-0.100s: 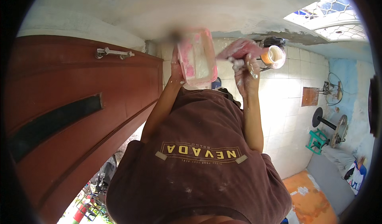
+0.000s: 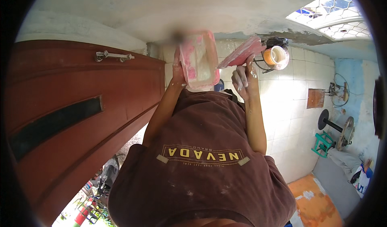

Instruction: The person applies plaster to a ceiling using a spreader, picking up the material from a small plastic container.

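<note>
Pink-rimmed tray (image 2: 204,84) in left hand (image 2: 178,74), gripped along left side, fingers mostly hidden. Pink flat blade (image 2: 243,54) in right hand (image 2: 246,78), fingers folded, tip beside tray, contact unclear. Best, probably: tray level, blade grip firm, wrist loose.

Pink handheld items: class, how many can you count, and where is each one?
2: the pink rectangular tub in the left hand, and the flat pink spreader in the right hand. Others may be hidden from this view.
</note>
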`<move>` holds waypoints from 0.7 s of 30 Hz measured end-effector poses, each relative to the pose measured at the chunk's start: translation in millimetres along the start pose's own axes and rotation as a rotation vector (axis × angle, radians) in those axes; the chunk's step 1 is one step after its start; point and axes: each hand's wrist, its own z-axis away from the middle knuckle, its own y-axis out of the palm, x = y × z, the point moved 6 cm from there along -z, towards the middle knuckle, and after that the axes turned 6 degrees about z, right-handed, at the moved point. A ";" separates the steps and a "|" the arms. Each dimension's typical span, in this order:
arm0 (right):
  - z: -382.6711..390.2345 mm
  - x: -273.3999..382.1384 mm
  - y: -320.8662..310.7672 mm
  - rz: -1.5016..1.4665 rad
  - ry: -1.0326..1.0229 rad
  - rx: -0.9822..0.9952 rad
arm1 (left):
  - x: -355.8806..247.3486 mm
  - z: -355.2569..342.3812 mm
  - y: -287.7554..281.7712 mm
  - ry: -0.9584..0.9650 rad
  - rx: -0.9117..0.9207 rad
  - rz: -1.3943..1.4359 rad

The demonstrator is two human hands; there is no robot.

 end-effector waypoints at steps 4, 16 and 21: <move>18.6 0.6 -51.6 -0.080 0.249 0.233 | 47.5 3.6 9.5 0.016 -0.116 -0.082; 24.6 46.7 -121.2 0.220 0.451 0.185 | 106.4 1.0 32.7 0.026 -0.129 0.066; 26.8 65.1 -103.4 0.656 0.388 0.125 | 109.5 9.0 15.9 0.063 -0.160 0.121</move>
